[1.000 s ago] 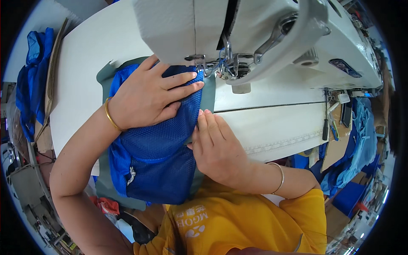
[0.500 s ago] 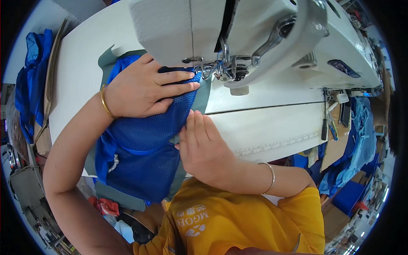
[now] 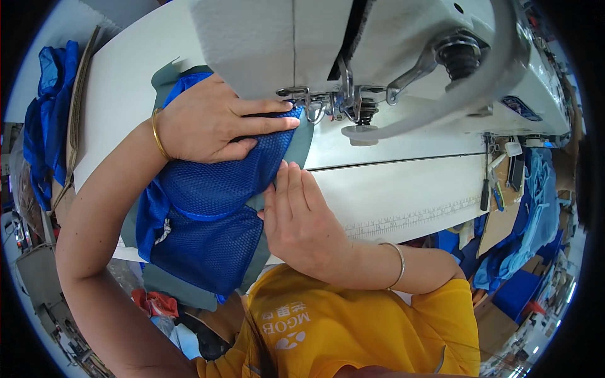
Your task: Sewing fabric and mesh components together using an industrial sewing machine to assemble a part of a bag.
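Note:
Blue mesh fabric [image 3: 211, 236] with smooth blue edging lies over a grey-green fabric piece [image 3: 301, 142], under the head of a white sewing machine [image 3: 252, 47]. My left hand [image 3: 201, 123] rests palm down on the mesh, its fingers spread, two fingertips close to the presser foot [image 3: 309, 104]. The foot's contact with the cloth is hard to make out. Lower down, my right hand [image 3: 302, 217] lies along the right edge of the fabrics, fingers straight and side by side. Its thumb is partly hidden. A white cord end [image 3: 164, 232] shows on the blue fabric.
The white machine table [image 3: 391, 189] carries a printed ruler scale along its near edge. Scissors, a screwdriver [image 3: 484, 192] and small tools lie at the right. Light-blue cloth pieces [image 3: 535, 214] hang beyond them. Blue fabric [image 3: 50, 126] hangs at the left.
The view has shifted slightly, so the machine head appears larger and farther right. Both hands keep nearly the same places on the fabric, with only slight movement near the presser foot.

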A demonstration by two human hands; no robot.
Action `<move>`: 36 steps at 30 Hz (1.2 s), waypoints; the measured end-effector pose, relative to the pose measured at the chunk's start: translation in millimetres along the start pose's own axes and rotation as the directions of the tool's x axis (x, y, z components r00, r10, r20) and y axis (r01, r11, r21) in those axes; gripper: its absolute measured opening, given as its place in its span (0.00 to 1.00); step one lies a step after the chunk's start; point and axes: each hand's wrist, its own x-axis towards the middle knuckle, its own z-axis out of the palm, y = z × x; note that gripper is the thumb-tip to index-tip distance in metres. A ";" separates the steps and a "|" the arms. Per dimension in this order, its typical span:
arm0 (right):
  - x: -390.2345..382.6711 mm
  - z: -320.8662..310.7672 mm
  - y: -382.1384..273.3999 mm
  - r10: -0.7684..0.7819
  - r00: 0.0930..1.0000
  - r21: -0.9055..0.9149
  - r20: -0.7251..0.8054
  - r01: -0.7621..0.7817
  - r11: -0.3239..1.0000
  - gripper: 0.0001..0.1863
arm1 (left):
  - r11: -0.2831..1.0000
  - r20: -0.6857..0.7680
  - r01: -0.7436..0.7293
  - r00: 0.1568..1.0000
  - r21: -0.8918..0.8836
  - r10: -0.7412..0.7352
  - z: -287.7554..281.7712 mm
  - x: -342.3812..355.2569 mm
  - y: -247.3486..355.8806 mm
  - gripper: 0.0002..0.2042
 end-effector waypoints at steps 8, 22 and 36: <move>-1.7 0.2 0.7 0.013 1.000 0.025 -0.002 -0.013 1.000 0.24 | 0.996 -0.096 -0.050 0.994 -0.071 0.043 4.9 -0.1 -0.6 0.31; -22.4 -8.3 -1.2 -0.057 0.998 0.289 -0.016 0.060 0.956 0.31 | 0.994 -0.059 0.019 0.998 0.111 -0.013 -9.7 0.1 18.2 0.31; -47.1 -18.1 21.5 -0.106 0.994 0.337 0.022 0.092 0.937 0.30 | 0.985 -0.177 0.157 0.974 0.074 -0.142 -0.2 5.9 47.3 0.24</move>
